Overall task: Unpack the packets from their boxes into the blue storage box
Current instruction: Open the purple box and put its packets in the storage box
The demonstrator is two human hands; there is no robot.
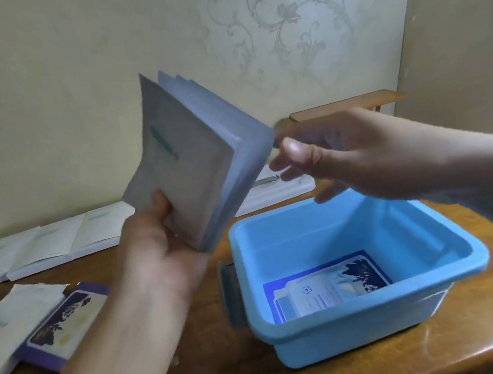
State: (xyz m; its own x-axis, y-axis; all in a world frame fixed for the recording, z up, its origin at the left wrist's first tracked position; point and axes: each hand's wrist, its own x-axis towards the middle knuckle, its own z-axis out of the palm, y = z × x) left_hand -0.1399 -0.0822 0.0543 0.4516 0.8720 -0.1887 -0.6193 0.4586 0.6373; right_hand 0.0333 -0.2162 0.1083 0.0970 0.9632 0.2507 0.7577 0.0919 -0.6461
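Note:
My left hand (158,246) grips a white box (191,163) by its lower end and holds it tilted above the table, with several pale packets sticking out of its top. My right hand (329,153) hovers just right of the box, fingers relaxed, thumb near the box's edge; whether it touches is unclear. Below it stands the blue storage box (414,306) with packets (325,283) lying flat on its bottom. The whole scene is motion-blurred.
A purple box (65,326) and a torn white box (7,322) lie at the front left of the wooden table (390,366). A row of white boxes (41,244) lines the wall. The table's rounded edge runs at the lower right.

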